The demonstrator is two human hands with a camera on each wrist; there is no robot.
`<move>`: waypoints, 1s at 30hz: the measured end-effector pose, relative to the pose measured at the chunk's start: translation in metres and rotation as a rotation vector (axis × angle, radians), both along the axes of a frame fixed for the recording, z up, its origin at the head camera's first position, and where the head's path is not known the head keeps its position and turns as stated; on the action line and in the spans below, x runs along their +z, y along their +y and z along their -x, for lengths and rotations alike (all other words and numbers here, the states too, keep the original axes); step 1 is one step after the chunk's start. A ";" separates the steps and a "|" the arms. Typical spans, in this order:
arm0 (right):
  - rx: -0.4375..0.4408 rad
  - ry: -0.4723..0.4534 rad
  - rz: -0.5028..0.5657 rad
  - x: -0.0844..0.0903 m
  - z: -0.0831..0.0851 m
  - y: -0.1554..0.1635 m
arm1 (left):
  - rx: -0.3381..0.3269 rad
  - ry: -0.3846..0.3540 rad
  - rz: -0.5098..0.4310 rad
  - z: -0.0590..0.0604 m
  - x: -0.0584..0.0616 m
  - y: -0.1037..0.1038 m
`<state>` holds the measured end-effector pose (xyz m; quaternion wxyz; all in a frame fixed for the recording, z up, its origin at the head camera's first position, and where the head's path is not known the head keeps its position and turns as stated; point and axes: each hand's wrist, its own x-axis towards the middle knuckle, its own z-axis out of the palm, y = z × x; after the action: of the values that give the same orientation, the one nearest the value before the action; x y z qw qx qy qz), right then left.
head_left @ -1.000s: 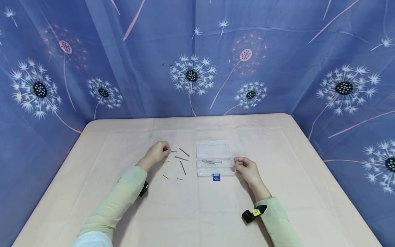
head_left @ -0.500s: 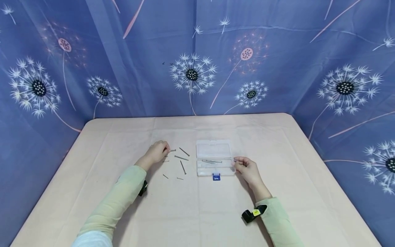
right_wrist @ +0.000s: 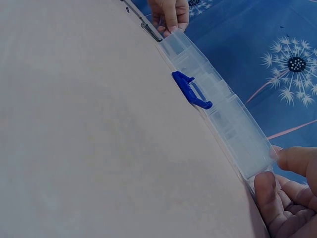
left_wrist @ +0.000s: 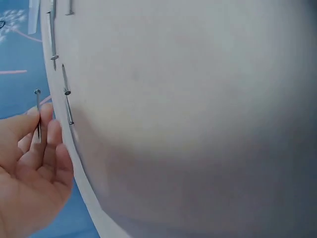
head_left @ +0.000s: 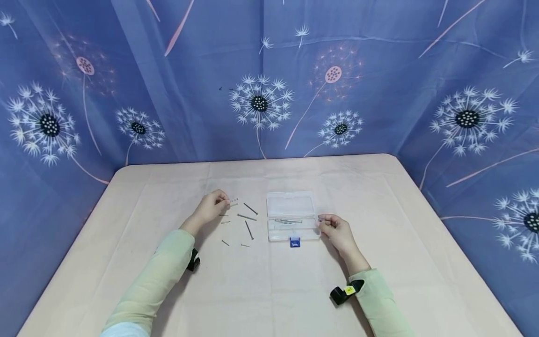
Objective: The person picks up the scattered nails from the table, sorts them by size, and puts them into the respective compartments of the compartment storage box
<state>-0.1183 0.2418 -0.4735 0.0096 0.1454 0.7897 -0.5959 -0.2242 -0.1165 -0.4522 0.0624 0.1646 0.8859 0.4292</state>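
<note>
My left hand (head_left: 212, 206) pinches a nail (left_wrist: 38, 116) between thumb and fingertips, its head sticking out past the fingers. On the cloth beside that hand lie several loose nails (head_left: 247, 216) of different lengths. A clear plastic box (head_left: 291, 200) lies with its lid laid back and its blue latch (head_left: 294, 242) facing the front. Inside one of its compartments are a few long nails (head_left: 290, 221). My right hand (head_left: 338, 234) grips the right end of the box, thumb at the top of the wall and fingers at the outer side, as the right wrist view shows.
A pale cloth (head_left: 269, 290) covers the table. Behind it and along both sides hangs a blue curtain (head_left: 198, 93) with dandelion prints. Smaller nails (head_left: 225, 243) lie toward the front of the loose group.
My left hand has drawn slightly back and to the left, with the nail in its fingertips. Another short nail now shows beneath it. The right hand and the box have stayed put.
</note>
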 end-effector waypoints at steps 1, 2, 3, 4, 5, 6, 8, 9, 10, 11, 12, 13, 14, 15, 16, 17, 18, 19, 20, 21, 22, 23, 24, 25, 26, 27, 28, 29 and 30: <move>0.000 -0.001 0.002 0.000 0.000 0.000 | -0.001 -0.020 -0.029 0.000 0.000 -0.001; -0.001 -0.002 0.004 0.001 0.000 -0.001 | 0.000 -0.041 -0.057 -0.001 0.000 -0.001; -0.002 -0.002 0.005 0.001 0.000 -0.001 | -0.005 -0.065 -0.083 -0.001 0.001 -0.002; -0.002 -0.002 0.008 0.001 0.000 -0.001 | -0.005 -0.091 -0.106 -0.001 0.001 -0.002; -0.003 -0.001 0.010 0.002 -0.001 -0.001 | -0.011 -0.111 -0.124 -0.001 0.002 -0.002; -0.006 -0.001 0.012 0.002 0.000 -0.001 | -0.014 -0.127 -0.132 -0.001 0.002 -0.003; -0.008 0.002 0.013 0.002 0.000 -0.001 | -0.013 -0.174 -0.154 -0.002 0.003 -0.002; -0.009 0.004 0.016 0.002 0.000 -0.001 | -0.019 -0.194 -0.163 -0.002 0.004 -0.002; -0.008 0.006 0.017 0.002 0.000 -0.001 | -0.020 -0.218 -0.179 -0.003 0.005 -0.001; -0.007 0.008 0.016 0.002 0.000 -0.001 | -0.029 -0.230 -0.191 -0.004 0.006 -0.001; -0.007 0.008 0.016 0.002 0.000 0.000 | -0.027 -0.246 -0.206 -0.005 0.006 0.000; -0.007 0.009 0.017 0.002 0.000 0.000 | -0.029 -0.266 -0.224 -0.006 0.007 0.001; -0.008 0.009 0.018 0.001 0.000 0.000 | -0.027 -0.278 -0.239 -0.007 0.008 0.002; -0.008 0.010 0.018 0.001 0.001 0.000 | -0.027 -0.291 -0.255 -0.009 0.010 0.004; -0.007 0.011 0.016 0.001 0.000 0.000 | -0.023 -0.304 -0.271 -0.010 0.011 0.005; -0.007 0.010 0.016 0.000 0.000 0.000 | -0.021 -0.311 -0.279 -0.011 0.012 0.007; -0.006 0.011 0.017 0.000 0.001 0.001 | -0.011 -0.329 -0.292 -0.012 0.013 0.010; -0.005 0.012 0.016 0.000 0.001 0.001 | -0.010 -0.342 -0.302 -0.013 0.014 0.012; -0.004 0.013 0.018 0.000 0.001 0.001 | -0.010 -0.348 -0.302 -0.014 0.016 0.014; -0.001 0.015 0.018 0.000 0.001 0.001 | -0.016 -0.357 -0.305 -0.015 0.017 0.016; 0.000 0.016 0.018 -0.001 0.001 0.002 | -0.015 -0.367 -0.305 -0.016 0.019 0.019; 0.000 0.019 0.022 -0.001 0.001 0.002 | -0.018 -0.378 -0.306 -0.017 0.020 0.022; 0.001 0.020 0.025 -0.001 0.001 0.002 | -0.020 -0.389 -0.308 -0.018 0.022 0.025; 0.001 0.022 0.027 -0.001 0.001 0.002 | -0.030 -0.396 -0.308 -0.019 0.023 0.027; 0.000 0.024 0.029 -0.001 0.001 0.002 | -0.032 -0.408 -0.311 -0.020 0.025 0.030; -0.001 0.024 0.029 -0.001 0.001 0.002 | -0.037 -0.423 -0.325 -0.021 0.026 0.033; -0.003 0.024 0.030 -0.001 0.001 0.002 | -0.038 -0.434 -0.335 -0.022 0.027 0.036; -0.004 0.023 0.029 -0.001 0.001 0.002 | -0.042 -0.445 -0.346 -0.023 0.028 0.039; -0.005 0.020 0.025 -0.001 0.001 0.002 | -0.051 -0.450 -0.354 -0.023 0.028 0.042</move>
<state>-0.1191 0.2433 -0.4749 0.0020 0.1415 0.7817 -0.6073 -0.2009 -0.0743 -0.4239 0.2384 0.0958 0.7565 0.6014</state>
